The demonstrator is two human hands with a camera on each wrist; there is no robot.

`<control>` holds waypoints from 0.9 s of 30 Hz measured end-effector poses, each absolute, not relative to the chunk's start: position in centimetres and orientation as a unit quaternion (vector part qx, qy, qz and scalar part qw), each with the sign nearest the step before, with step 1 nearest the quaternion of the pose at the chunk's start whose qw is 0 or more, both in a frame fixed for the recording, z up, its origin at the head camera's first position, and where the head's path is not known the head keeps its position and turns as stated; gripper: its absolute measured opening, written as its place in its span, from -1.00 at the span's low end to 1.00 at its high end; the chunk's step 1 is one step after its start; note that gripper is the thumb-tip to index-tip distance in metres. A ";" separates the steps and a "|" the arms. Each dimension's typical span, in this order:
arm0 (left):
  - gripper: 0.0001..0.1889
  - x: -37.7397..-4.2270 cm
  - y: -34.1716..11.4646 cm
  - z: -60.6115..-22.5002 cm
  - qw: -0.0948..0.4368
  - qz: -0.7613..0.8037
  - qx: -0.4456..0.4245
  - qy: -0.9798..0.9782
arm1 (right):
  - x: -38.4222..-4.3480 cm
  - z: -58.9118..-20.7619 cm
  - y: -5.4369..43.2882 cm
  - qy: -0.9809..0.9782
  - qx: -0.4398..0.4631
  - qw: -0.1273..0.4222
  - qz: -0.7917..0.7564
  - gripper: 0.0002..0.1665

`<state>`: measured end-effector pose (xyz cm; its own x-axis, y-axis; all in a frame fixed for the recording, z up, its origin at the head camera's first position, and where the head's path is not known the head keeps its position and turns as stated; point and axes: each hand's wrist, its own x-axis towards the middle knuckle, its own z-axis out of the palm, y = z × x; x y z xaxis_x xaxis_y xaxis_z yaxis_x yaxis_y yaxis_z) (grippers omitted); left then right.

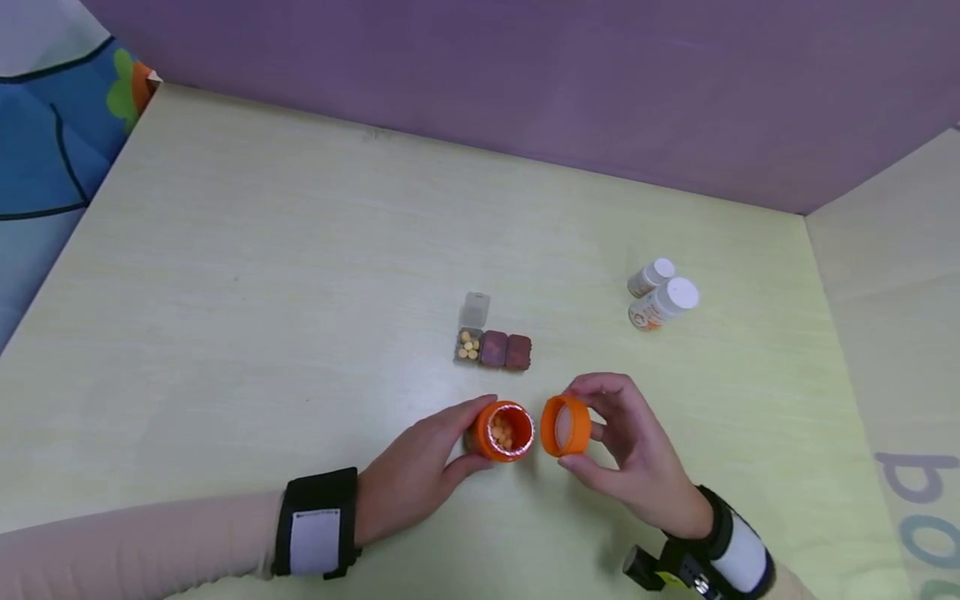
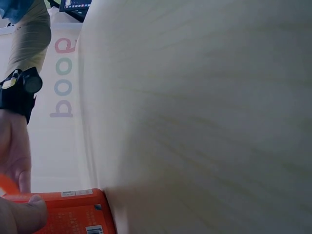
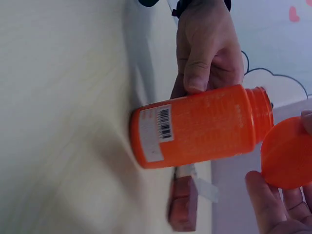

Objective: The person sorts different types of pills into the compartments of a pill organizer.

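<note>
An orange pill bottle (image 1: 481, 439) stands uncapped on the table, pale orange tablets (image 1: 501, 432) showing inside its mouth. My left hand (image 1: 420, 467) grips it from the left, thumb and fingers on opposite sides. In the right wrist view the bottle (image 3: 195, 129) bears a white barcode label. Just right of its mouth, my right hand (image 1: 637, 454) pinches the orange cap (image 1: 582, 425) by its rim, its hollow side turned toward the bottle. Behind the bottle lies a small pill box (image 1: 493, 349); its left compartment has the lid (image 1: 475, 309) flipped back and holds several pale tablets (image 1: 468, 345).
Two white bottles with white caps, a smaller one (image 1: 642, 283) and a larger one (image 1: 652, 311), stand together at the right back. A purple panel (image 1: 480, 75) rises behind the table (image 1: 262, 250). A pale lettered panel (image 1: 892, 317) borders the right side.
</note>
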<state>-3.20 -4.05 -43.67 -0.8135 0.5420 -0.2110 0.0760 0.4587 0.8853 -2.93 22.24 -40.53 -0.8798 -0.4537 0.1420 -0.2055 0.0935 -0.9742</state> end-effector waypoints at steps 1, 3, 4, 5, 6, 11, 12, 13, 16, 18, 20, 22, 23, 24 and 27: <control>-0.29 -3.2 -4.0 -43.7 0.241 0.485 0.188 0.819 | -3.0 -40.4 21.9 0.734 -0.224 0.098 -0.633 -0.25; -0.29 -3.2 -4.1 -43.7 0.240 0.486 0.191 0.818 | -3.1 -40.1 21.2 0.744 -0.233 0.094 -0.619 -0.28; -0.29 -3.2 -4.1 -43.7 0.238 0.487 0.192 0.818 | -3.1 -39.9 20.9 0.752 -0.236 0.093 -0.609 -0.28; -0.29 -3.2 -4.1 -43.7 0.237 0.488 0.193 0.818 | -3.2 -39.8 20.6 0.759 -0.239 0.092 -0.599 -0.27; -0.29 -3.2 -4.1 -43.7 0.235 0.488 0.194 0.818 | -3.2 -39.7 20.3 0.765 -0.243 0.091 -0.589 -0.26; -0.32 -3.2 -4.1 -43.8 0.231 0.490 0.197 0.817 | -3.1 -39.5 19.6 0.777 -0.270 0.073 -0.564 -0.22; -0.32 -3.2 -4.1 -43.7 0.231 0.491 0.197 0.817 | -3.1 -39.4 19.5 0.778 -0.275 0.069 -0.561 -0.21; -0.32 -3.2 -4.1 -43.7 0.231 0.491 0.197 0.816 | -3.1 -39.4 19.4 0.780 -0.280 0.065 -0.556 -0.21; -0.33 -3.2 -4.1 -43.8 0.228 0.491 0.201 0.816 | -3.0 -39.1 19.1 0.793 -0.287 0.060 -0.534 -0.21; -0.34 -3.2 -4.1 -43.8 0.227 0.492 0.202 0.816 | -3.0 -39.0 18.9 0.806 -0.290 0.055 -0.512 -0.23; -0.34 -3.2 -4.1 -43.8 0.226 0.492 0.204 0.816 | -2.9 -38.8 18.7 0.818 -0.295 0.049 -0.492 -0.23; -0.33 -3.2 -4.1 -43.8 0.226 0.493 0.205 0.815 | -2.9 -38.7 18.5 0.826 -0.299 0.043 -0.476 -0.23; -0.33 -3.2 -4.1 -43.8 0.226 0.492 0.206 0.815 | -2.9 -38.6 18.4 0.829 -0.301 0.041 -0.469 -0.22; -0.32 -3.2 -4.2 -43.8 0.227 0.491 0.206 0.815 | -2.9 -38.6 18.3 0.832 -0.303 0.039 -0.464 -0.21; -0.31 -3.2 -4.2 -43.8 0.230 0.490 0.205 0.815 | -2.8 -38.5 18.1 0.841 -0.302 0.034 -0.448 -0.15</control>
